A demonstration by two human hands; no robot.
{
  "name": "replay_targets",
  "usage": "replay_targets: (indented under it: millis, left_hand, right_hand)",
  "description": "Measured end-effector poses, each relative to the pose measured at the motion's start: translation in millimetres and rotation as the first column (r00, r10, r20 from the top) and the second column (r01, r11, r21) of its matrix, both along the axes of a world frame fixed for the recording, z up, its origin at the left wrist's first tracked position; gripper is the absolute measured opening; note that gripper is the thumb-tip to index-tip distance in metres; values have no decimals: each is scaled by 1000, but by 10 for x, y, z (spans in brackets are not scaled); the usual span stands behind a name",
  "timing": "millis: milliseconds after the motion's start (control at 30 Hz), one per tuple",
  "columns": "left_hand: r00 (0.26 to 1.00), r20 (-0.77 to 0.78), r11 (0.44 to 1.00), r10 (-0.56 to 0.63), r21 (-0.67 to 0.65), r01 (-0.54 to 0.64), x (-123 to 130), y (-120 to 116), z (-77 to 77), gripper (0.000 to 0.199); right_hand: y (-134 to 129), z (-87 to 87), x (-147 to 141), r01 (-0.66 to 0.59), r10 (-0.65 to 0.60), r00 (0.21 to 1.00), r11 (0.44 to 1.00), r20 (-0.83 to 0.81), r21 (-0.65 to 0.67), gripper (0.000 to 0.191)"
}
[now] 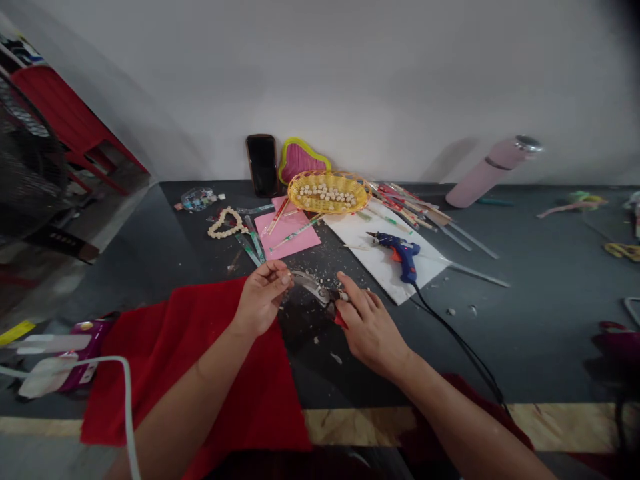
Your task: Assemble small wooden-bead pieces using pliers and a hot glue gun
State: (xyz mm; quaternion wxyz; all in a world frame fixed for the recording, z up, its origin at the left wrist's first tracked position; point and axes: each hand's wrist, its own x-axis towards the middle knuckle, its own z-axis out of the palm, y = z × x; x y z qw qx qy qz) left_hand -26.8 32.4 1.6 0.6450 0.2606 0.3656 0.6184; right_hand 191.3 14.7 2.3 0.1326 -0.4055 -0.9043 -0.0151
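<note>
My right hand (374, 328) is wrapped round the red handles of a pair of pruning shears (314, 287), whose curved metal blades point left. At the blade tips, my left hand (261, 301) is closed in a pinch; what lies between its thumb and finger is too small to make out. Small pale crumbs (316, 341) are scattered on the dark table around the shears. Behind my hands stands a yellow woven basket (295, 200) with many small cream pieces in it. To its left lies a triangular ring of similar cream pieces (214, 233).
A blue glue gun (405, 252) lies on white paper (360, 233), its cord running toward the front edge. Thin sticks (415, 207), pink paper (305, 243) and a phone (263, 165) are at the back. A pink bottle (483, 175) stands right. Red cloth (200, 333) covers the front left.
</note>
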Motion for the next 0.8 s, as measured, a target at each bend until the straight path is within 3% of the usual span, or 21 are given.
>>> replay_targets:
  millis: [400,800]
  left_hand:
    - [998,-40,999,-41,19,42,28,-18,8,34]
    - [996,-80,999,-44,13,45,32,-18,12,36]
  right_hand:
    - [-3,7,-18,-16,16,1000,1000,-8,23,23]
    - [-25,26,-26,-16,15,999,999,-32,-51,25]
